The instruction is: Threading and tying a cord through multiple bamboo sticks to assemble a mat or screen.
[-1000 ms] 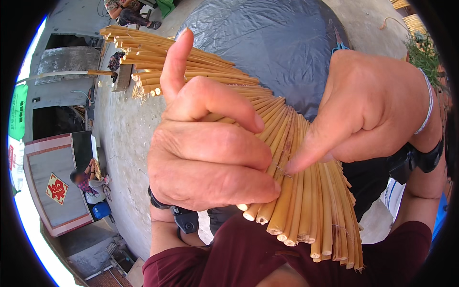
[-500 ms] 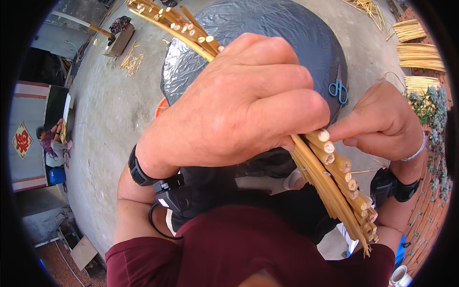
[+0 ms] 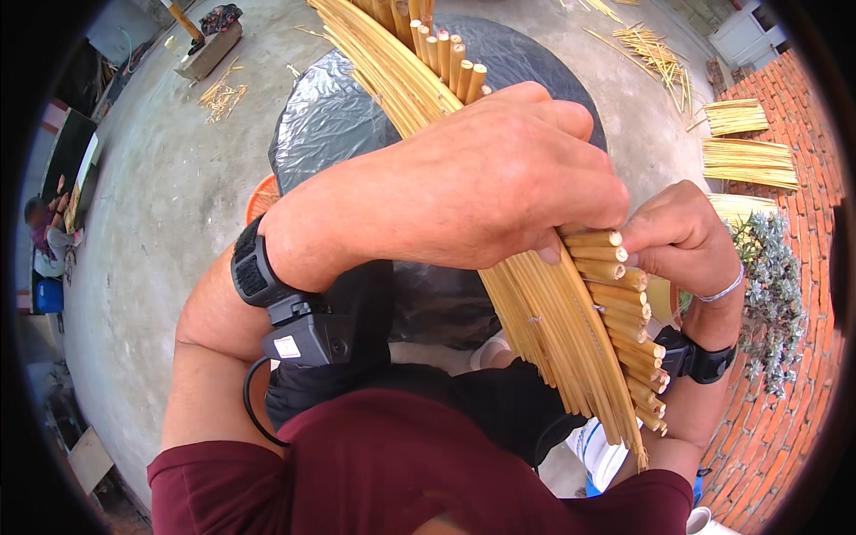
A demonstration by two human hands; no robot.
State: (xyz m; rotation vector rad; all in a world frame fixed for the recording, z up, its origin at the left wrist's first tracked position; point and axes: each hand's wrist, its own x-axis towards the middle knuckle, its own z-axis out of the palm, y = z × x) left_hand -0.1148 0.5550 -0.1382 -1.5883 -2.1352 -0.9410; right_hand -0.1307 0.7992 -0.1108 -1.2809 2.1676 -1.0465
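Observation:
My left hand (image 3: 526,169) is closed over the middle of a stiff mat of dried yellow stalks (image 3: 553,321), its fingers wrapped round the edge. One layer of stalks runs lengthwise; a row of short crosswise stalks with pale cut ends shows along the right side. My right hand (image 3: 682,241) is closed, with thumb and forefinger pinched at the end of a crosswise stalk (image 3: 608,253) just beside the left knuckles. Beyond the left hand, more cut stalk ends (image 3: 450,55) stick out of the mat. The left hand hides the mat's middle.
A round table wrapped in dark plastic (image 3: 321,125) stands ahead, an orange basket (image 3: 261,198) beside it. Bundles of stalks (image 3: 749,162) lie on brick paving at right, near a grey-leaved plant (image 3: 771,276). Loose stalks (image 3: 655,58) litter the floor. Another person (image 3: 49,236) sits far left.
The mat has turned to show more of its flat lengthwise face. My right hand's forefinger has gone from stretched against a stalk end to pinching with the thumb. My view has shifted right.

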